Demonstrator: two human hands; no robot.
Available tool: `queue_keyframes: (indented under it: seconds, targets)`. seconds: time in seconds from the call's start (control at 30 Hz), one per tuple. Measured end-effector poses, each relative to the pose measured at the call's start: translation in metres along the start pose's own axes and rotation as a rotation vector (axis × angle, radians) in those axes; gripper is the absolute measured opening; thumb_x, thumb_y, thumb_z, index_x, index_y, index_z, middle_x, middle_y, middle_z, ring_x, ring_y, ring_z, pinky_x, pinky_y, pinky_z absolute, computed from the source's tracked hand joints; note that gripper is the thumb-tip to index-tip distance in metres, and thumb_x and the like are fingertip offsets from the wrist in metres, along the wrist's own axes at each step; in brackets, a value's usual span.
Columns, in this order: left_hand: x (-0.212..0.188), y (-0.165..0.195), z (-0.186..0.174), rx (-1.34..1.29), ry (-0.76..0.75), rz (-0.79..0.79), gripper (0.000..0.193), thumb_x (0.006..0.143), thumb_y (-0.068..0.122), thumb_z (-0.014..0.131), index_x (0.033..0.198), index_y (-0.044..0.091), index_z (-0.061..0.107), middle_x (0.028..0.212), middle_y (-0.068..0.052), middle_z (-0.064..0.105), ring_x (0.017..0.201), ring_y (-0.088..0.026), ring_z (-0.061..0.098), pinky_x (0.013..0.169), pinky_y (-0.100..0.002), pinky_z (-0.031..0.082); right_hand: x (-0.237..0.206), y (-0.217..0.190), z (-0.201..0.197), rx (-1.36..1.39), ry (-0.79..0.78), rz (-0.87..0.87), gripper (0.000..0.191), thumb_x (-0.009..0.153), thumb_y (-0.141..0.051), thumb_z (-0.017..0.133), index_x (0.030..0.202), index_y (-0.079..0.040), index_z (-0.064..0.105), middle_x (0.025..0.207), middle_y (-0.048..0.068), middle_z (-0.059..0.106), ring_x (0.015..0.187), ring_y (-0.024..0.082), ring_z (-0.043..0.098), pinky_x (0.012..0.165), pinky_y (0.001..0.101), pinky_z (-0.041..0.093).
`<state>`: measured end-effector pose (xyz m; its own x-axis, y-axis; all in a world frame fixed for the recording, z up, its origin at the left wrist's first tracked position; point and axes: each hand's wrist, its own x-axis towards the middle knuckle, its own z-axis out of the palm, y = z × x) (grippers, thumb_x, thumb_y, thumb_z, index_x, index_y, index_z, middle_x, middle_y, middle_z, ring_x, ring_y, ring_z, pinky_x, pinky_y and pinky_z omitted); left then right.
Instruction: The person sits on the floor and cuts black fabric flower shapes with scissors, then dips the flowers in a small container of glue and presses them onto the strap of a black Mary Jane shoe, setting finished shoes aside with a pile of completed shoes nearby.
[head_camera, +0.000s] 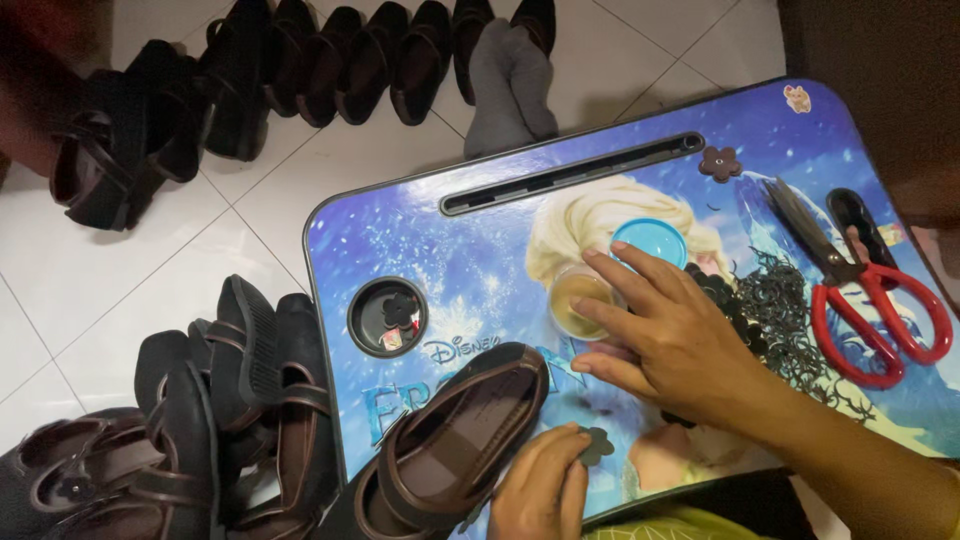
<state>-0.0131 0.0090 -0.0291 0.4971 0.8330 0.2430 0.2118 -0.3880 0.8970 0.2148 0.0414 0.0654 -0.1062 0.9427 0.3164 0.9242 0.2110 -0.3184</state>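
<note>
Cup (578, 300), small and clear, stands near the middle of the counter (480, 250) with a shallow pool of yellowish liquid in it; its blue lid (650, 240) lies just beyond, touching it. The right hand (665, 335) is spread open, fingertips resting on the cup's rim. A round well (387, 317) sunk near the counter's left edge holds a dark flower piece and a small scrap. The left hand (540, 485), at the near edge, pinches a flat dark flower cutout (596, 443) just beside a brown shoe (460, 440) that lies on the near left corner, its opening up. A heap of black trimmings (775, 310) sits toward the right edge, touching red-handled scissors (850, 285). A small cartoon sticker (797, 97) marks the far right corner, and a long slot (570, 172) runs along the far edge.
</note>
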Motion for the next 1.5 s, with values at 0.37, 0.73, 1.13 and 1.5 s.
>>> queue_keyframes:
  seconds: [0.37,0.73,1.13,1.5]
  targets:
    - [0.002,0.012,-0.002,-0.083,-0.001,-0.097,0.023,0.086,0.008,0.084,0.107,0.005,0.075,0.104,-0.014,0.079,0.096,-0.023,0.080,0.080,-0.032,0.064,-0.007,-0.007,-0.010,0.013,0.042,0.010,0.052,0.075,-0.047,0.078,0.107,-0.006,0.071,0.148,0.017,0.052,0.140,0.042,0.044,0.111,0.0526,0.038]
    - [-0.003,0.021,0.013,-0.807,0.056,-0.775,0.024,0.090,0.002,0.071,0.113,-0.003,0.075,0.095,-0.013,0.079,0.077,-0.014,0.074,0.071,-0.026,0.063,-0.017,-0.012,-0.013,0.038,0.038,0.060,0.049,0.075,-0.046,0.080,0.103,-0.007,0.070,0.149,0.019,0.052,0.142,0.042,0.043,0.113,0.0544,0.036]
    - [0.008,0.046,0.012,-0.883,0.150,-0.647,0.051,0.087,-0.013,0.066,0.137,-0.004,0.059,0.131,-0.018,0.071,0.105,-0.017,0.071,0.092,-0.030,0.056,-0.073,-0.028,-0.041,0.614,-0.065,0.166,0.030,0.082,-0.016,0.069,0.111,-0.011,0.072,0.153,0.019,0.051,0.148,0.035,0.044,0.118,0.0494,0.033]
    - [0.015,0.068,0.002,-0.935,0.130,-0.702,0.061,0.093,-0.008,0.057,0.152,0.000,0.042,0.118,-0.022,0.077,0.107,-0.017,0.073,0.095,-0.030,0.059,-0.091,-0.048,-0.012,0.384,0.020,0.093,0.041,0.083,-0.007,0.066,0.123,-0.010,0.070,0.146,0.016,0.057,0.141,0.037,0.050,0.110,0.0469,0.044]
